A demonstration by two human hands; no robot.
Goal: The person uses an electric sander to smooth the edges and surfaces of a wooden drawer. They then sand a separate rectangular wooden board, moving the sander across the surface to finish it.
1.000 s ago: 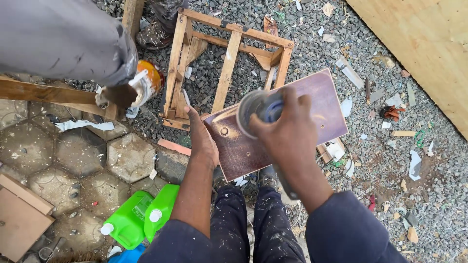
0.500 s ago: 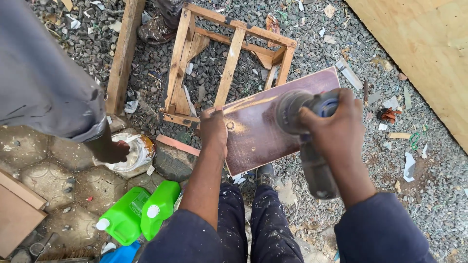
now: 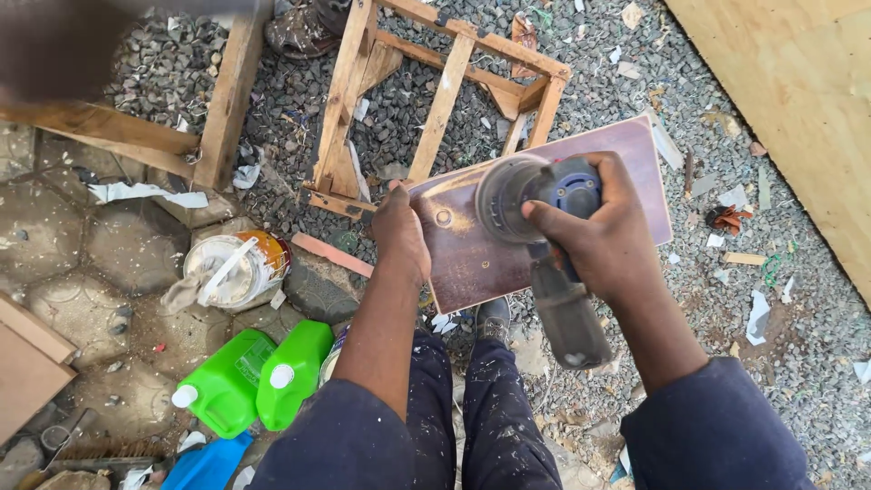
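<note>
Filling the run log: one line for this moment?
left hand: steadies brown board | right hand: grips angle grinder on board

Right hand [image 3: 603, 240] grips a grey power sander [image 3: 544, 236], fingers wrapped over its head; round disc faces down on a dark brown board [image 3: 472, 263]. Left hand [image 3: 401, 231] presses the board's near-left edge, just beside the disc. Beyond the left hand: bare wooden frame [image 3: 435, 91] on gravel. Left of the left forearm: two green jugs [image 3: 254, 377], a paint can [image 3: 238, 268].
</note>
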